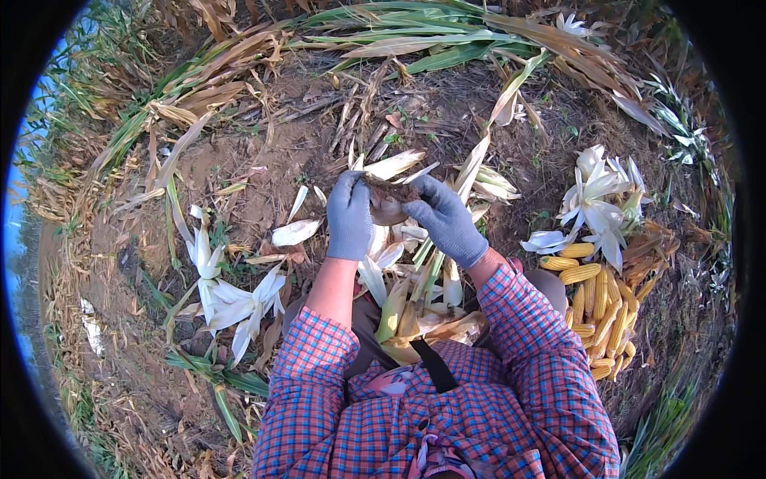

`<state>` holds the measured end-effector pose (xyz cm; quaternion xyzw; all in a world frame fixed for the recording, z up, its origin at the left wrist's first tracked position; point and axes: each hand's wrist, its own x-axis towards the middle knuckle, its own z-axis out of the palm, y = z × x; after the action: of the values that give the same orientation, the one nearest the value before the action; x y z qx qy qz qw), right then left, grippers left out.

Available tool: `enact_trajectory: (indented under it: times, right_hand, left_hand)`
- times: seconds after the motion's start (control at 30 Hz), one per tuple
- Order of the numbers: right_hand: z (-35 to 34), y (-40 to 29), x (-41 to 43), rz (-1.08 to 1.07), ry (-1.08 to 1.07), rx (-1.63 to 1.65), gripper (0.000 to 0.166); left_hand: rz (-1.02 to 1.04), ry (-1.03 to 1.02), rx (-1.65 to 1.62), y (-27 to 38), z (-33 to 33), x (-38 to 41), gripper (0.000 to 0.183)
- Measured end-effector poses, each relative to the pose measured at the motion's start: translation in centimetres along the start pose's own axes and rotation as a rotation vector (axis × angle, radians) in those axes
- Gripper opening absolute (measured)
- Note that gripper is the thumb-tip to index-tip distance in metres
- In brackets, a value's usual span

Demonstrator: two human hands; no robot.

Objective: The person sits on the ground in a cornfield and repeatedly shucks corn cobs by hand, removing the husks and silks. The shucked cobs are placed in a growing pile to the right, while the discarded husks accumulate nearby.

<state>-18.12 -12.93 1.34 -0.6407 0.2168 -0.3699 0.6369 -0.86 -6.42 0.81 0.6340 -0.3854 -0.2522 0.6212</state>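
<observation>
My left hand point(350, 212), in a grey knit glove, grips the left end of a brown, withered corn husk point(389, 206). On the other end are the fingers and thumb of my right hand point(446, 218), gloved the same way. The husk is dark along its top edge; whether a cob sits inside, I cannot tell. Pale husk leaves point(392, 164) show just beyond my hands. Below them, more loose husks point(395, 308) lie between my knees and on my lap.
Several bare yellow corn ears point(604, 305) are piled at my right. Opened white husks point(598, 206) lie beyond that pile, and others point(251, 302) rest at my left. Cut green and dry corn stalks point(419, 36) arc across the soil point(239, 161) ahead.
</observation>
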Motion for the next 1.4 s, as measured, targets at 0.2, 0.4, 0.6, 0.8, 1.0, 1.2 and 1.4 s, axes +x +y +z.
enact_trajectory:
  times: [0.2, 0.4, 0.6, 0.8, 1.0, 1.2, 1.4]
  right_hand:
    - [-0.9, 0.8, 0.3, 0.112, 0.318, 0.302, 0.021]
    - [0.6, 1.3, 0.9, -0.065, 0.340, -0.216, 0.027]
    - [-6.2, 2.4, 2.4, 0.018, 0.659, -0.226, 0.033]
    - [-14.7, 0.1, 1.8, 0.083, 0.940, -0.040, 0.042]
    - [-17.4, 0.2, 1.4, 0.215, 1.016, 0.129, 0.044]
    - [-13.5, -0.8, 0.8, 0.004, 0.633, 0.034, 0.038]
    - [-10.8, 1.8, 0.2, -0.624, 0.408, -0.931, 0.052]
  left_hand:
    - [-0.271, 0.070, -0.624, 1.0, 2.0, -1.4, 0.015]
    - [-0.309, -0.073, -0.712, 0.9, 4.6, -3.4, 0.010]
    - [-0.282, -0.481, -0.506, 2.3, 3.5, -4.6, 0.016]
    - [-0.443, -0.595, -0.277, 1.8, -2.5, -5.2, 0.016]
    - [-0.518, -0.601, -0.276, 1.7, -5.9, -5.9, 0.014]
    - [-0.448, -0.701, -0.182, 0.4, -3.9, -4.6, 0.106]
    - [-0.163, -0.723, 0.533, -0.9, 4.5, -6.2, 0.105]
